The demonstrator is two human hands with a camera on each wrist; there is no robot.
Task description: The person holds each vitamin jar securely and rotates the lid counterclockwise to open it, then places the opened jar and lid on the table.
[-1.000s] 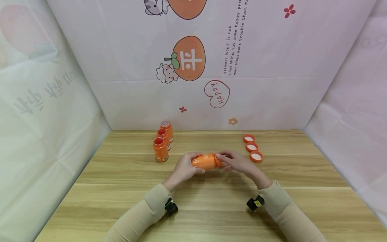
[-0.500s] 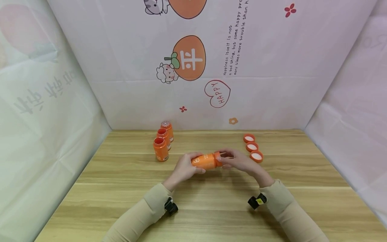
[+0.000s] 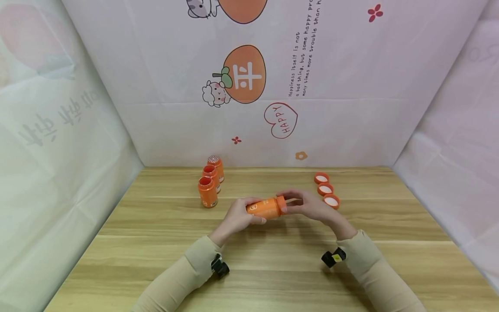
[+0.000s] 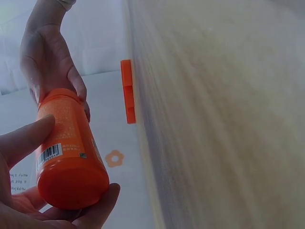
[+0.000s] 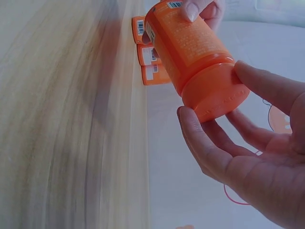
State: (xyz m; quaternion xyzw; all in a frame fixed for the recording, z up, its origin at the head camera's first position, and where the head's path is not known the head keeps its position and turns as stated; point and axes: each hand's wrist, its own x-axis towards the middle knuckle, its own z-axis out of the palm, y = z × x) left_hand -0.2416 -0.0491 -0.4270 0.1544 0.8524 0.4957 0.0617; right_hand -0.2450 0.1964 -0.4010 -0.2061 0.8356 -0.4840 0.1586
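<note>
An orange bottle (image 3: 265, 209) with a white label print is tilted onto its side above the table, its capped end toward the right. My left hand (image 3: 237, 215) grips its body near the base, thumb along one side and fingers beneath in the left wrist view. The orange cap (image 5: 217, 93) sits on the bottle's mouth. My right hand (image 3: 309, 206) pinches the cap's rim, thumb on one side and fingertips on the other, with the palm standing off from the cap's end.
Three uncapped orange bottles (image 3: 208, 197) stand in a row at the back left; the rearmost has a pale patterned top. Three orange caps (image 3: 331, 201) with white linings lie inside-up at the back right. A printed white sheet (image 3: 351, 108) hangs behind the wooden table (image 3: 273, 277).
My right hand's fingers have shifted round the cap and the wrist has edged to the right, so more of the cap shows. The left hand and bottle stay nearly still.
</note>
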